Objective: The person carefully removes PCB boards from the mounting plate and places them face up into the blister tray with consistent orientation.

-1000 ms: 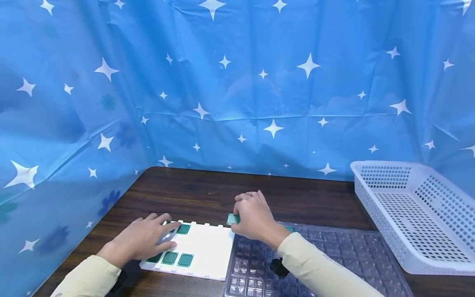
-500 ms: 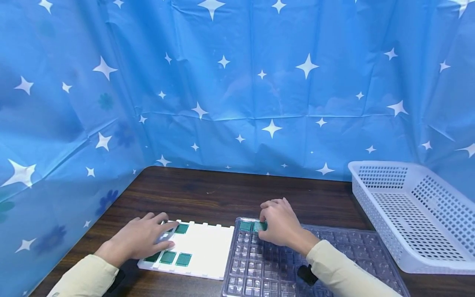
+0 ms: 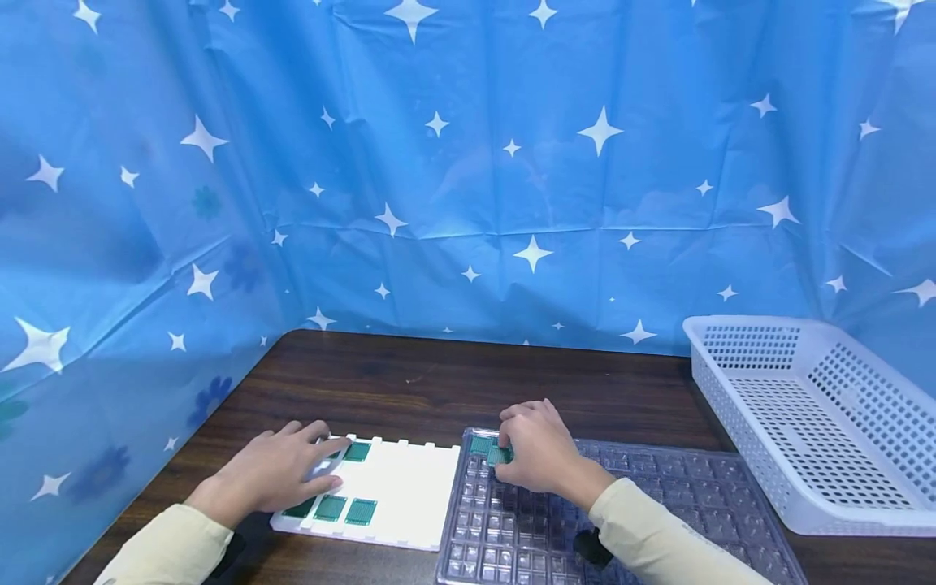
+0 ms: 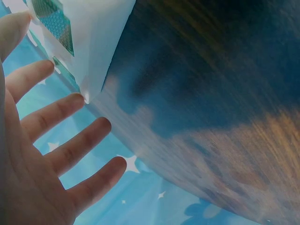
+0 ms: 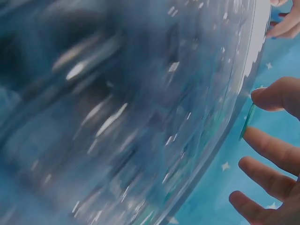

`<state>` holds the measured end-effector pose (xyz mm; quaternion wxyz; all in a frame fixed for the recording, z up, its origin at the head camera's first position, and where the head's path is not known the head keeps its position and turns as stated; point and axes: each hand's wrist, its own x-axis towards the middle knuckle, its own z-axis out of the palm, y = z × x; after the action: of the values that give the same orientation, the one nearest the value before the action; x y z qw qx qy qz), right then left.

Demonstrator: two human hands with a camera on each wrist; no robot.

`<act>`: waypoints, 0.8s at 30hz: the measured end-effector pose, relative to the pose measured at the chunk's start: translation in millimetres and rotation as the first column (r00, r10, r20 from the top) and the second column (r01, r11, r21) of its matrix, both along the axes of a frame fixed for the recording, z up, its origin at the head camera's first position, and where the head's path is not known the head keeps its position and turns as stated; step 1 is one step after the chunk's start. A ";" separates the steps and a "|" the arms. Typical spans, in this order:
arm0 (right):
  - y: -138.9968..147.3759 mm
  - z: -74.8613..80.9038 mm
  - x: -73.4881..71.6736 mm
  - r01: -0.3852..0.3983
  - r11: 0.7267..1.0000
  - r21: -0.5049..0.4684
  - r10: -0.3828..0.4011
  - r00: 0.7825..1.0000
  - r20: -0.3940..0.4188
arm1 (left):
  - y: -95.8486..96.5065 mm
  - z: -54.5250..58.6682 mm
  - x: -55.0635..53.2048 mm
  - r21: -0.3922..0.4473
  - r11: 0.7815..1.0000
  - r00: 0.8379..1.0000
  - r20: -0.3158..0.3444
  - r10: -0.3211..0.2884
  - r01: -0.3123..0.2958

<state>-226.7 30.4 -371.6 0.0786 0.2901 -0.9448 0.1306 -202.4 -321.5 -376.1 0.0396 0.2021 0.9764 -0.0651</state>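
My right hand (image 3: 541,447) pinches a small green circuit board (image 3: 498,455) between thumb and index finger, over the far left corner of a clear plastic compartment tray (image 3: 504,561). In the right wrist view the pinched board (image 5: 247,122) appears edge-on, the other fingers spread apart. Another green board (image 3: 480,444) lies just left of it, in a corner compartment. My left hand (image 3: 274,471) rests at the left end of a white holder (image 3: 409,487), fingers extended and partly covering it. Several green boards (image 3: 360,512) sit in the holder. In the left wrist view, the left fingers (image 4: 77,145) are spread beside the holder's corner.
A white perforated basket (image 3: 790,422) stands on the right, beside the clear tray. Dark wood tabletop (image 3: 409,382) extends behind the holder and tray. A blue star-patterned curtain (image 3: 439,187) encloses the back and left side.
My right hand first moved right from beside the holder to over the clear tray, then slightly back left with a board pinched. My left hand stayed almost still.
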 end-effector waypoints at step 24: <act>-34.4 -10.6 -0.2 0.010 1.000 0.028 -0.012 0.998 0.056 | 0.2 -0.7 -2.4 -0.011 1.000 1.000 0.003 0.000 0.000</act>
<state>-226.9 -4.0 -382.2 0.0489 0.2821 -0.9499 0.1251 -204.7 -321.3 -376.8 0.0422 0.2020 0.9759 -0.0703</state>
